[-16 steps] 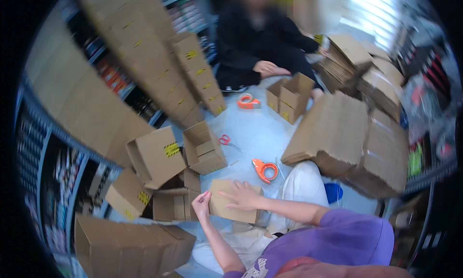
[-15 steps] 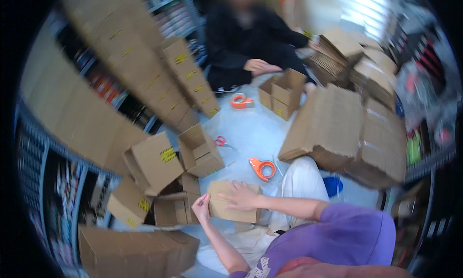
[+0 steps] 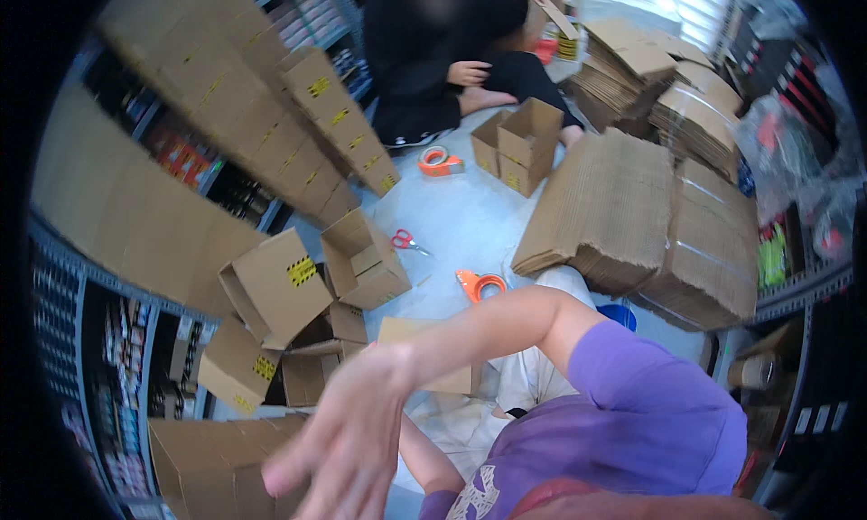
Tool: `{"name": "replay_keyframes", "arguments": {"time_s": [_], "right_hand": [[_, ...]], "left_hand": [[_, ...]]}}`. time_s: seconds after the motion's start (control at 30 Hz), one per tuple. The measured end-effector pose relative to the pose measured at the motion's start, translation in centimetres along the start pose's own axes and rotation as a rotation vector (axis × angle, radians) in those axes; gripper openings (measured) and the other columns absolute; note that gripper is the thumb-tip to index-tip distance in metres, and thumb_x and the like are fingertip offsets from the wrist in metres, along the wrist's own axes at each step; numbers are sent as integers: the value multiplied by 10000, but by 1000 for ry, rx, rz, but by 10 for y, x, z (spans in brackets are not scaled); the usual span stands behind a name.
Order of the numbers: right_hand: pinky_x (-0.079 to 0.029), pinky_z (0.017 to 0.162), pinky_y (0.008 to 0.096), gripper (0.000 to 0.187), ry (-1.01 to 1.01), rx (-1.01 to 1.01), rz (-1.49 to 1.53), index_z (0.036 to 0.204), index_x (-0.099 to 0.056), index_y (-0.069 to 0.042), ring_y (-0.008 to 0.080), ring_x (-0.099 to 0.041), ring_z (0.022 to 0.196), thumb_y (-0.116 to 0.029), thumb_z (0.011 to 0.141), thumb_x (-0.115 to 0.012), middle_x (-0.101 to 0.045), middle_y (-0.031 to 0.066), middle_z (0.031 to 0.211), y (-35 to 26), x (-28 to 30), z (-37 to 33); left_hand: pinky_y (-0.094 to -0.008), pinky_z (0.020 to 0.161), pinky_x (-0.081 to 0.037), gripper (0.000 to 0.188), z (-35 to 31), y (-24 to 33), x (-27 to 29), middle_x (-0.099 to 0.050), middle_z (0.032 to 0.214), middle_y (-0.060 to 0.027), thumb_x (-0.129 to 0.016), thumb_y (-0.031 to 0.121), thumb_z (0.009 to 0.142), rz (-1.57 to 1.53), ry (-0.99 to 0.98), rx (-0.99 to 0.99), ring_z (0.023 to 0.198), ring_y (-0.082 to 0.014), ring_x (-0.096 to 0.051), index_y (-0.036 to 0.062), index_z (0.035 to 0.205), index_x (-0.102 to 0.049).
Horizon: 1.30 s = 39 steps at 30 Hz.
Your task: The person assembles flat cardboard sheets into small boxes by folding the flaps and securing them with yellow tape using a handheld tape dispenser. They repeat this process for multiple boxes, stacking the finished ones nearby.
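Observation:
My right hand is raised close to the camera at the lower left, slightly blurred, its fingers stretched out with nothing seen in them. Behind it, the forearm of my left hand shows, but the left hand's fingers are hidden. A small closed cardboard box lies by my lap, largely covered by my right forearm. Just beyond it on the floor rests an orange tape dispenser. Red-handled scissors lie farther off, beside an open cardboard box.
Opened boxes with yellow-black labels crowd the left. Flattened cardboard bundles stand at the right. Across the floor sits another person in dark clothes, near a second tape dispenser and a divided carton. Stacked cartons and shelves line the left.
My right hand has lifted off the small box and swung up and left toward the camera, now covering my left hand. The other person's far hand has risen with a piece of cardboard.

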State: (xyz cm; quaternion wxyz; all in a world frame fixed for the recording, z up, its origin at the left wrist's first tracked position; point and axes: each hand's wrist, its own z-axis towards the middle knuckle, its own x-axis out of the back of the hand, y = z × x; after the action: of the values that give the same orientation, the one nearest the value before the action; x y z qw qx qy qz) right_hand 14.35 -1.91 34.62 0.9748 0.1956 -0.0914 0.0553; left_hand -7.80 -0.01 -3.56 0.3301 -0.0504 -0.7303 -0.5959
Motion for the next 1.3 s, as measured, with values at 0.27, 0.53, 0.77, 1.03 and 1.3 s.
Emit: {"name": "replay_keyframes", "arguments": {"time_s": [0.27,0.53,0.77,1.03,1.3], "right_hand": [[-214,1015,712,699,-152,-902,-85,1440,-357,-188,362,-195,1422,-428,840,-624,-288,185,1484,-7,19,-142],[-196,1030,698,706,-1089,-1449,-395,1494,-282,-242,484,-172,1394,-534,894,-513,-174,272,1519,-124,-29,-281],[-202,1034,690,692,-1068,-1440,-377,1491,-286,-292,482,-196,1388,-572,889,-483,-171,272,1524,-135,-33,-296],[-220,1035,667,685,-1040,-1412,-419,1485,-301,-311,470,-229,1373,-567,880,-494,-187,262,1522,-139,-38,-307],[-240,1023,635,679,-1033,-1373,-460,1478,-320,-291,442,-300,1325,-551,879,-505,-260,251,1485,-138,-31,-301]], "left_hand": [[-233,721,-498,271,1,28,-17,-692,919,-86,-764,10,777,-510,-59,1,790,-117,-619,-43,1031,-685],[-222,700,-499,173,-4,33,-19,-687,862,-79,-757,14,791,-554,-79,55,769,-102,-620,-54,935,-690],[-223,689,-498,138,-6,36,-17,-682,827,-69,-758,16,791,-534,-80,73,736,-100,-616,-49,893,-691],[-225,665,-479,144,1,19,-15,-671,799,-54,-770,64,790,-477,-101,48,706,-87,-584,-41,835,-681],[-222,619,-462,159,-13,24,-23,-660,769,-25,-777,94,787,-422,-61,63,666,-68,-555,-26,816,-677]]}}
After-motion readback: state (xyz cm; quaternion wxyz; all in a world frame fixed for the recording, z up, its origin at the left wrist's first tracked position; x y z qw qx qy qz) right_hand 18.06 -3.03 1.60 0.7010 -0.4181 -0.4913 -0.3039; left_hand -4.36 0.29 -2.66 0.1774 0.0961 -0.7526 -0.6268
